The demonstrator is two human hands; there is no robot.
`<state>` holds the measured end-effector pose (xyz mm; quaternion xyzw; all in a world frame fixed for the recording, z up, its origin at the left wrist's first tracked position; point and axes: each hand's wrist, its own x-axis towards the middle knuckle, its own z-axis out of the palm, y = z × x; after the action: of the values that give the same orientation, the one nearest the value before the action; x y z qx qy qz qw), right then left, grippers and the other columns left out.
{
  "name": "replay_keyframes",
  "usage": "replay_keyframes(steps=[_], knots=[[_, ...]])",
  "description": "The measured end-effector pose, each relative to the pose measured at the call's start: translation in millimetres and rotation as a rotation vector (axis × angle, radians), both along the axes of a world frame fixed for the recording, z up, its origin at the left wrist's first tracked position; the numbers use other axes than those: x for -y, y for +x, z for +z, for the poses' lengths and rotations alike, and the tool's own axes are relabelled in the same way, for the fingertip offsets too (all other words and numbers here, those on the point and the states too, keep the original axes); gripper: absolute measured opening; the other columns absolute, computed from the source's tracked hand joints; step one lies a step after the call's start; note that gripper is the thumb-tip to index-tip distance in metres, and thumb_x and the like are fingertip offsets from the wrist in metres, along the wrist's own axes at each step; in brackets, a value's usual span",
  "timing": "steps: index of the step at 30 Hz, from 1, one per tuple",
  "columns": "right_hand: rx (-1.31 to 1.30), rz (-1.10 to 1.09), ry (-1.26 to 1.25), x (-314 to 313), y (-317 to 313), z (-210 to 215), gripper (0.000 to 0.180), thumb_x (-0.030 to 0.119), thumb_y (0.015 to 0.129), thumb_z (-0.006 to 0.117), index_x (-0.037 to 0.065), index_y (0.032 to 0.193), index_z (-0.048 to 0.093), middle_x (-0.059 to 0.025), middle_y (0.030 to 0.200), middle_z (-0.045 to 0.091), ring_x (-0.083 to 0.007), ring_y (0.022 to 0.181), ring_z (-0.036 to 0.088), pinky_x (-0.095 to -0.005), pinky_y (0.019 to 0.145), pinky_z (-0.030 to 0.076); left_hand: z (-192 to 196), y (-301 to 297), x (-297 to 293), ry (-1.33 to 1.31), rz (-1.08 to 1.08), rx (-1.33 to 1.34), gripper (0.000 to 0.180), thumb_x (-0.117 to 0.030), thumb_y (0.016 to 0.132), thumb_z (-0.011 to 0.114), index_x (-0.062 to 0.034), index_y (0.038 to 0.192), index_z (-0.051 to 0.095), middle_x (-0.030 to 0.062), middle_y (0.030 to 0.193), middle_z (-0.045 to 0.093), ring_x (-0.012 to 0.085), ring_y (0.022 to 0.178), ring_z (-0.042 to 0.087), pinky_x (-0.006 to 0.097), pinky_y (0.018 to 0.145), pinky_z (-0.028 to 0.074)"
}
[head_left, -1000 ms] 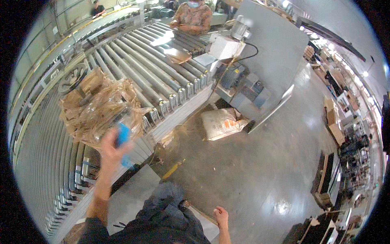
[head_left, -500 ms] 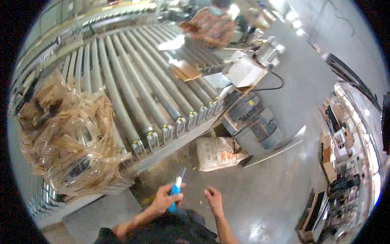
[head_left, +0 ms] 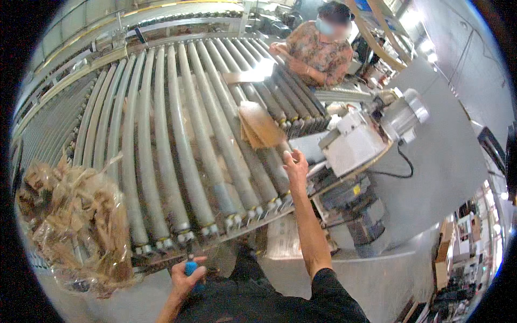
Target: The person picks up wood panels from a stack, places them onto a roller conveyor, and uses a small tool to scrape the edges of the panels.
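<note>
My left hand (head_left: pixel 186 277) is low at the conveyor's near edge, wrapped round a blue-handled knife (head_left: pixel 190 267). The knife's blade is hard to make out against the dark rollers. Over the right part of the roller conveyor (head_left: pixel 177 145), my right hand (head_left: pixel 295 164) is stretched forward with fingers loosely bent and apart. Just beyond its fingertips lie several flat brown cardboard pieces (head_left: pixel 260 128) on the rollers. I see no clear contact between them and the hand.
Crumpled brown paper and clear plastic wrap (head_left: pixel 75 226) pile up at the left. A motor unit (head_left: pixel 355 140) stands to the right, with a black cable. A whitish sack (head_left: pixel 283 237) sits below the conveyor edge. Across the rollers stands a co-worker (head_left: pixel 320 54) in a patterned shirt.
My right hand has reached forward from near my body to the cardboard pieces. My left hand has moved left and down, still holding the knife. The view has shifted closer to the conveyor.
</note>
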<state>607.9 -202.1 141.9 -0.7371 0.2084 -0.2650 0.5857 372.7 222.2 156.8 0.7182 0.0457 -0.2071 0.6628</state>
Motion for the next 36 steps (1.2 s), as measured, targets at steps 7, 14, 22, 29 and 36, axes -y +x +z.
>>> replay_keyframes(steps=[7,14,22,29,36], knots=[[-0.237,0.184,-0.124,69,104,-34,0.053,0.044,0.086,0.076,-0.003,0.111,0.07,-0.0085,0.085,0.071,-0.0141,0.07,0.065,-0.0301,0.055,0.053,15,50,95,-0.131,0.376,0.038,0.034,-0.014,0.089,0.07,0.0079,0.115,0.068,0.0058,0.065,0.064,0.0149,0.056,0.062,0.032,0.054,0.052],[0.116,0.196,0.348,96,89,-61,0.026,0.021,0.101,0.058,-0.003,0.107,0.066,-0.0066,0.094,0.069,-0.0154,0.081,0.067,-0.0322,0.073,0.057,23,115,153,-0.104,0.638,0.217,0.03,-0.011,0.089,0.068,0.0065,0.113,0.068,0.0041,0.075,0.064,0.0127,0.057,0.057,0.032,0.052,0.049],[0.008,0.652,0.306,53,19,29,0.028,0.031,0.102,0.056,0.004,0.102,0.065,0.0017,0.09,0.059,-0.0086,0.083,0.053,-0.0252,0.074,0.042,68,193,128,0.006,0.65,0.38,0.033,-0.023,0.089,0.075,-0.005,0.116,0.072,0.0025,0.096,0.072,0.0048,0.067,0.054,0.023,0.059,0.044],[-0.122,1.116,-0.069,-36,25,70,0.03,0.028,0.099,0.057,-0.001,0.099,0.066,-0.0041,0.089,0.067,-0.0132,0.087,0.06,-0.0302,0.082,0.048,72,151,104,-0.036,0.192,0.088,0.028,-0.017,0.078,0.086,-0.0008,0.098,0.074,0.0031,0.086,0.073,0.0089,0.075,0.064,0.024,0.069,0.051],[-0.275,1.346,0.004,-71,42,59,0.03,0.026,0.1,0.058,-0.002,0.098,0.068,0.0022,0.086,0.063,-0.0077,0.083,0.056,-0.0258,0.076,0.047,62,111,94,-0.018,0.209,-0.025,0.037,-0.021,0.074,0.088,0.0,0.1,0.074,0.0038,0.084,0.073,0.0095,0.076,0.066,0.026,0.07,0.053]])
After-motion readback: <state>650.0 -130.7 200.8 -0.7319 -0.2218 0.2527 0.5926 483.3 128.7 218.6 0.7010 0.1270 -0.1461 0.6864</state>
